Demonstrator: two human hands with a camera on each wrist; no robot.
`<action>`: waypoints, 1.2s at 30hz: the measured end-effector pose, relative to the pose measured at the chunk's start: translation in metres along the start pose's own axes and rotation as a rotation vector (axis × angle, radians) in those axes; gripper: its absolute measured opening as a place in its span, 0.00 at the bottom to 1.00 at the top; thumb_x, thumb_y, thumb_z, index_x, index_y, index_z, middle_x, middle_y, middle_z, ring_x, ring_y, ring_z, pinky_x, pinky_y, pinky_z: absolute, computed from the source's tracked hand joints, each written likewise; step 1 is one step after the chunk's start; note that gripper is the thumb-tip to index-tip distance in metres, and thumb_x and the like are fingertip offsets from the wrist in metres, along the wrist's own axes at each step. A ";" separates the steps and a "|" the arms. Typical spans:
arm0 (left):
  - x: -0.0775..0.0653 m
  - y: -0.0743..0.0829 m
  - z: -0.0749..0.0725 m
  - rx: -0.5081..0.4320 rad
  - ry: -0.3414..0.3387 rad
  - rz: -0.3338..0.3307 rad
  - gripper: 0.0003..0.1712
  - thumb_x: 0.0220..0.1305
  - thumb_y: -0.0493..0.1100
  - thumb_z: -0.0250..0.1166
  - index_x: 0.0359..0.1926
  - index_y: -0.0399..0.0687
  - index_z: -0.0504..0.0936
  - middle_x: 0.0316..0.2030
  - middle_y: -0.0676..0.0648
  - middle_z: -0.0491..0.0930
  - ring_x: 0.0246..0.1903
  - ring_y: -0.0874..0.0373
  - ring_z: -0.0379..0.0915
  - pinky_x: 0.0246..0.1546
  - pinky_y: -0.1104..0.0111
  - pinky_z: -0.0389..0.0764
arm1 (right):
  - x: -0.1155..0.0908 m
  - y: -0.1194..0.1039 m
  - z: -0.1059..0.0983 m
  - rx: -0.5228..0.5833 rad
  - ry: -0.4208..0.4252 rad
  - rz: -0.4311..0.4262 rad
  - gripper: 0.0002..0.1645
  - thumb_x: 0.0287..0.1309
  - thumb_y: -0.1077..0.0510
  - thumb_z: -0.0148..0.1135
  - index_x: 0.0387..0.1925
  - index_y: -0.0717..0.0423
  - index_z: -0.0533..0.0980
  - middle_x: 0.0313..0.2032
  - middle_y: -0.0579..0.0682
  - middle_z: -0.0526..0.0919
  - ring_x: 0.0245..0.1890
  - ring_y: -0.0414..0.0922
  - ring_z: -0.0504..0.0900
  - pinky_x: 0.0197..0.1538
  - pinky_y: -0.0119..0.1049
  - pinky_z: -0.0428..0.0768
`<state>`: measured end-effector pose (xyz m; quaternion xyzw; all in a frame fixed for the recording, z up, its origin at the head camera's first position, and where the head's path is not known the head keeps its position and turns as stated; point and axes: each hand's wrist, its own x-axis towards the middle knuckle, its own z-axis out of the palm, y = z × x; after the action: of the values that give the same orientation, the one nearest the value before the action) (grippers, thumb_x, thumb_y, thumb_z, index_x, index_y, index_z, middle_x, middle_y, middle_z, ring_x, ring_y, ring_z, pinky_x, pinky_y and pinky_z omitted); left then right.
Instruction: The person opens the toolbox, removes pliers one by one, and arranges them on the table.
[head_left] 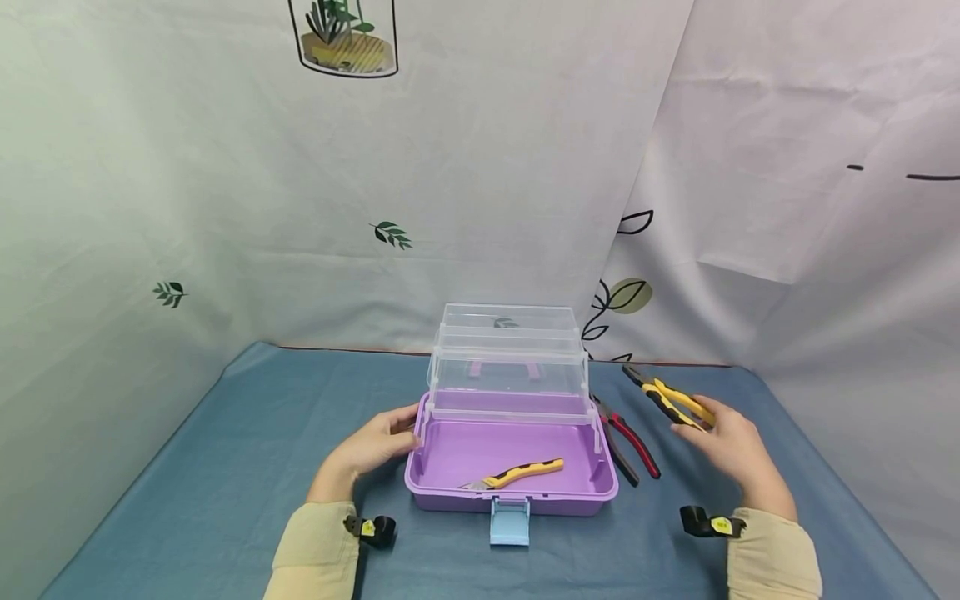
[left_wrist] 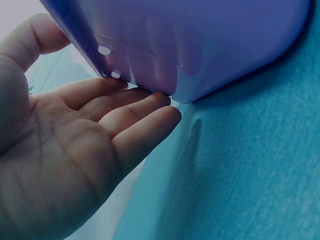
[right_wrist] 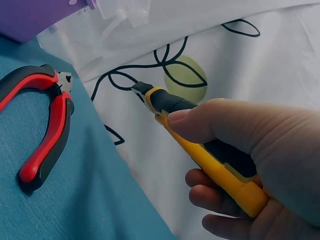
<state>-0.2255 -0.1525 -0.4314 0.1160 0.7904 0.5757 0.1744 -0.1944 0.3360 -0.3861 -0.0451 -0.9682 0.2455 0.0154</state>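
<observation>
An open purple toolbox with a raised clear lid stands on the table. My left hand holds its left side, thumb over the rim and fingers against the outer wall. To the right of the box, my right hand grips pliers with yellow-and-black handles, jaws pointing away from me. The right thumb lies along one handle. Inside the box is a yellow-and-black-handled tool, its metal end partly behind the front wall.
Pliers with red-and-black handles lie on the blue tablecloth, close by the box's right side. A light-blue latch hangs down at the box's front. White cloth with plant prints rises behind the table.
</observation>
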 end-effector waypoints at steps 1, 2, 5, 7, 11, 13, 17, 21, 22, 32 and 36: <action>0.000 0.000 0.000 -0.003 -0.001 0.001 0.43 0.55 0.39 0.59 0.71 0.35 0.54 0.67 0.34 0.61 0.62 0.46 0.66 0.59 0.57 0.73 | 0.000 0.000 0.000 -0.001 -0.001 -0.001 0.51 0.55 0.39 0.61 0.65 0.74 0.58 0.56 0.76 0.68 0.48 0.64 0.72 0.45 0.57 0.76; 0.000 0.000 0.000 -0.004 -0.003 0.004 0.43 0.55 0.38 0.59 0.71 0.34 0.53 0.67 0.33 0.61 0.62 0.46 0.66 0.59 0.57 0.73 | 0.000 0.001 0.000 -0.001 -0.003 -0.002 0.51 0.55 0.40 0.61 0.65 0.74 0.58 0.55 0.76 0.68 0.48 0.63 0.72 0.45 0.57 0.77; 0.000 0.000 0.000 -0.009 -0.002 0.001 0.43 0.54 0.38 0.59 0.71 0.35 0.53 0.67 0.34 0.61 0.62 0.46 0.66 0.59 0.57 0.74 | 0.000 0.003 0.001 -0.004 0.002 -0.011 0.50 0.56 0.41 0.62 0.64 0.75 0.58 0.54 0.76 0.69 0.47 0.63 0.73 0.43 0.56 0.77; -0.001 0.001 0.000 -0.012 -0.007 0.003 0.44 0.54 0.38 0.59 0.71 0.34 0.53 0.67 0.33 0.61 0.62 0.46 0.66 0.59 0.57 0.74 | 0.001 0.004 0.002 -0.005 0.007 -0.015 0.49 0.56 0.42 0.62 0.64 0.75 0.58 0.54 0.76 0.69 0.46 0.62 0.73 0.43 0.55 0.77; -0.001 0.001 -0.001 -0.004 -0.019 0.015 0.44 0.54 0.39 0.59 0.71 0.33 0.52 0.67 0.32 0.60 0.62 0.44 0.66 0.59 0.57 0.74 | 0.002 0.006 0.002 -0.004 0.002 -0.011 0.48 0.56 0.43 0.62 0.64 0.75 0.59 0.53 0.76 0.70 0.45 0.62 0.73 0.43 0.55 0.77; -0.001 0.001 -0.001 0.001 -0.022 0.019 0.44 0.55 0.39 0.59 0.71 0.33 0.52 0.67 0.32 0.60 0.62 0.44 0.66 0.59 0.57 0.73 | 0.002 0.007 0.002 -0.006 -0.002 -0.007 0.48 0.55 0.43 0.62 0.64 0.75 0.59 0.53 0.75 0.70 0.45 0.61 0.74 0.43 0.55 0.77; -0.001 0.001 0.000 -0.002 -0.006 0.000 0.44 0.54 0.39 0.59 0.71 0.35 0.53 0.67 0.34 0.61 0.62 0.46 0.66 0.59 0.57 0.74 | 0.002 0.008 0.002 -0.005 -0.012 0.003 0.48 0.56 0.43 0.62 0.64 0.75 0.59 0.53 0.75 0.70 0.45 0.61 0.73 0.43 0.55 0.77; -0.001 0.001 0.000 0.002 -0.001 -0.004 0.44 0.54 0.39 0.59 0.71 0.35 0.54 0.67 0.34 0.61 0.61 0.47 0.66 0.59 0.57 0.74 | 0.003 0.009 0.002 -0.003 -0.020 0.011 0.49 0.56 0.43 0.62 0.64 0.75 0.58 0.54 0.76 0.69 0.45 0.61 0.73 0.43 0.55 0.77; -0.001 0.001 0.000 0.003 -0.003 -0.001 0.44 0.54 0.39 0.59 0.71 0.35 0.53 0.67 0.34 0.61 0.61 0.46 0.66 0.59 0.57 0.74 | 0.003 0.009 0.003 -0.004 -0.020 0.013 0.49 0.55 0.43 0.62 0.64 0.75 0.58 0.54 0.76 0.69 0.45 0.61 0.73 0.44 0.56 0.77; -0.001 0.002 -0.001 -0.006 -0.012 0.004 0.44 0.55 0.39 0.59 0.71 0.34 0.52 0.67 0.33 0.60 0.62 0.45 0.66 0.59 0.57 0.73 | 0.003 0.011 0.005 0.006 -0.033 0.036 0.49 0.55 0.42 0.62 0.64 0.75 0.58 0.55 0.76 0.68 0.46 0.62 0.71 0.47 0.59 0.76; -0.001 0.002 -0.001 0.006 -0.004 -0.006 0.44 0.54 0.39 0.59 0.71 0.35 0.53 0.68 0.34 0.61 0.62 0.46 0.66 0.59 0.57 0.73 | 0.004 0.012 0.005 0.009 -0.039 0.038 0.49 0.55 0.42 0.62 0.64 0.75 0.58 0.55 0.76 0.68 0.46 0.62 0.71 0.46 0.58 0.76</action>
<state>-0.2250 -0.1529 -0.4296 0.1154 0.7920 0.5727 0.1773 -0.1974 0.3444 -0.3960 -0.0585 -0.9661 0.2512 -0.0080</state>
